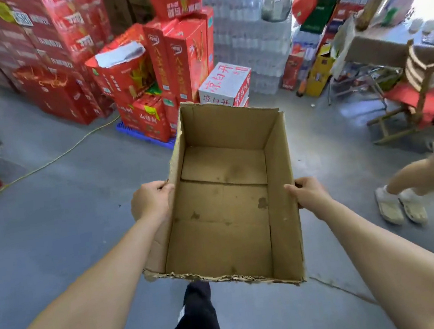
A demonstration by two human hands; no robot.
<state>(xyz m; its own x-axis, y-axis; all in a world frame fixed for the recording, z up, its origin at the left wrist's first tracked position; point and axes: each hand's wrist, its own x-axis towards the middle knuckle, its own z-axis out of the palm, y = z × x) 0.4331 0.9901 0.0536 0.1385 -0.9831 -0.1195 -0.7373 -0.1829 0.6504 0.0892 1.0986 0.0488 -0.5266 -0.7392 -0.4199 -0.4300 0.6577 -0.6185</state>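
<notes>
Fingers (165,187) of left hand (151,202) and right hand (310,194) grip one open cardboard box (224,217)

Straight ahead of the right hand (308,195), past the far wall of the cardboard box (226,211) it grips, a white carton (225,88) bears 凉白开 in red on its top and front. Ahead of the left hand (151,202), a small red carton (149,117) reads 山楂树 in white. Behind it, tall red cartons (186,60) carry vertical yellow characters starting 八宝; the rest is blurred. Far ahead and left of the left hand, a tag (22,18) on the red stack seems to show 58.
</notes>
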